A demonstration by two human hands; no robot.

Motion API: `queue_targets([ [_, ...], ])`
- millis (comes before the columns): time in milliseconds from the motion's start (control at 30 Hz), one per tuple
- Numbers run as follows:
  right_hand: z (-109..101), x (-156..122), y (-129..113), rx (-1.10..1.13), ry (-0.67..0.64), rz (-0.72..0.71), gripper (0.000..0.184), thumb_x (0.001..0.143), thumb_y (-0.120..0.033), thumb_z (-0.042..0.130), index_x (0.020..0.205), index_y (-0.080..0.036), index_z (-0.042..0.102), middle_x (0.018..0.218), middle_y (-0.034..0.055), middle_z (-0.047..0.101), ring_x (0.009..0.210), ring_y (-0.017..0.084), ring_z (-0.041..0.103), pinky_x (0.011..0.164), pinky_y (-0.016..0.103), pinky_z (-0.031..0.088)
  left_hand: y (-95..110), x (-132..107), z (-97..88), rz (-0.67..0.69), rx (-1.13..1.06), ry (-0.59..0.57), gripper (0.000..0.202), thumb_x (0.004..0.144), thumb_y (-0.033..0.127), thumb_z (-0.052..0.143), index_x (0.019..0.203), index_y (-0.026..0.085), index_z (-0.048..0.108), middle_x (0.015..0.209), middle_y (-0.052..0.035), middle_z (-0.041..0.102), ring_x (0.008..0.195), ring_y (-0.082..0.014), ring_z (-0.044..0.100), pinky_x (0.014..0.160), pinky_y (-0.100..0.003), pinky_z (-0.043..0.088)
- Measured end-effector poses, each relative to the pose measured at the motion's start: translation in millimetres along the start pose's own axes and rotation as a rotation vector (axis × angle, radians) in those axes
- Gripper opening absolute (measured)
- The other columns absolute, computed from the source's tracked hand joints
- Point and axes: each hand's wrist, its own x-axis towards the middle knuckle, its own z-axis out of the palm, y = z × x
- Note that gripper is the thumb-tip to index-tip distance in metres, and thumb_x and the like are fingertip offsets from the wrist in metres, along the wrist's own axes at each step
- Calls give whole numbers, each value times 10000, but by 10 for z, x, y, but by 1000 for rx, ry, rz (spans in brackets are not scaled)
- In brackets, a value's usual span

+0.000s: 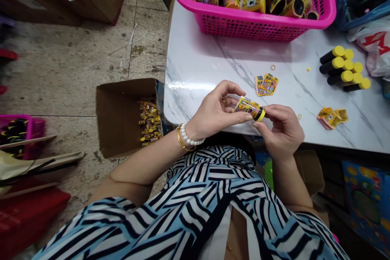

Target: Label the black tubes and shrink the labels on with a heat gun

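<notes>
Between my two hands, just over the table's near edge, is a small yellow printed tube (248,107) with a black and yellow end. My left hand (217,109) wraps around its body, thumb along the near side. At the capped end, the fingertips and thumb of my right hand (280,128) pinch it. Beyond the tube lie printed yellow cards or labels (267,84), and a second small pile of them (332,118) sits to the right. Black tubes with yellow caps (345,67) are grouped farther right.
A pink basket (258,18) full of yellow printed tubes stands at the table's back. Left of the table, an open cardboard box (117,120) holds many wrapped yellow pieces. Plastic bags (373,44) crowd the right edge. Small rubber bands (272,67) lie on the marbled tabletop (195,61).
</notes>
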Motion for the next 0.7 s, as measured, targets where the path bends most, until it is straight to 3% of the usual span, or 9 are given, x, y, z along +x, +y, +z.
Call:
queue_targets([
  [133,-77,29,3,-43,-22,-50,417,824,-297,906,1213,-317,757,1109,56,755,1003,256,747,861,457,678,11,51,-45,-34,61,-120,559,723,268,970,1196,154,694,1041,-60,709,931,-166,702,795,-235,568],
  [333,-94,-33,-5,-79,-48,-39,433,843,-314,894,1252,-340,753,1062,36,784,879,229,770,766,408,697,31,77,33,-60,73,-237,331,779,243,907,1047,119,759,960,-58,773,853,-154,718,796,-249,572],
  [533,8,-105,-50,-85,-56,66,388,896,-354,848,1260,-296,729,1015,20,805,815,198,795,726,336,698,48,145,-13,-39,94,-295,369,759,283,947,1051,122,786,990,-77,801,909,-178,747,847,-264,588],
  [600,10,-57,-99,-145,-118,-15,391,900,-343,847,1267,-295,724,981,13,805,793,186,787,729,313,689,49,171,-59,-72,116,-309,358,757,319,959,1004,118,795,970,-84,802,892,-176,745,835,-260,588],
  [700,-24,76,-159,-255,-197,-252,495,893,-232,845,1356,-320,693,1034,20,803,884,186,786,822,309,680,52,197,-113,-166,23,-300,352,783,367,947,968,114,788,907,-81,792,813,-158,737,783,-258,594],
])
